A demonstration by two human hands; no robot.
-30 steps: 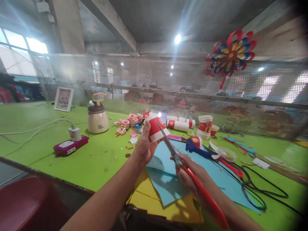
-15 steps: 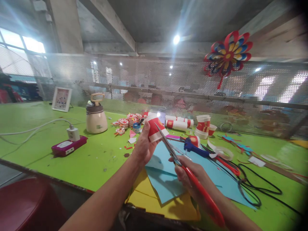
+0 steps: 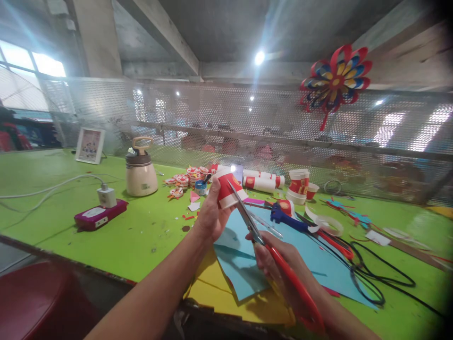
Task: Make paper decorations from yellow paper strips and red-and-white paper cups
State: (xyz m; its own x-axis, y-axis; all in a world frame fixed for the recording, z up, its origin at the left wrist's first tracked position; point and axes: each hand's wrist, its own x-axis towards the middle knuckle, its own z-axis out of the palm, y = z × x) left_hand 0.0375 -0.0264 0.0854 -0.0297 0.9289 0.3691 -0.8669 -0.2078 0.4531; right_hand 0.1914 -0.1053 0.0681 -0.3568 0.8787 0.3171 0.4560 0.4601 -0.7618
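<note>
In the head view, the green surface (image 3: 116,250) has open room left of the hands, between its front edge and the purple power strip (image 3: 95,218). Black cords (image 3: 385,279) crowd the right side. The left hand's (image 3: 212,217) grip is closed on a red and white paper cup (image 3: 225,190), above the surface. The right hand's (image 3: 279,255) grip holds red scissors (image 3: 245,213), blades at the cup. Behind is a mesh wall (image 3: 177,113) in a grey room. Since the last frame, the scissors' handles moved a little left.

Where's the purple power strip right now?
In the head view, the purple power strip lies at the left, on the green table, nearer than the beige jug.
</note>
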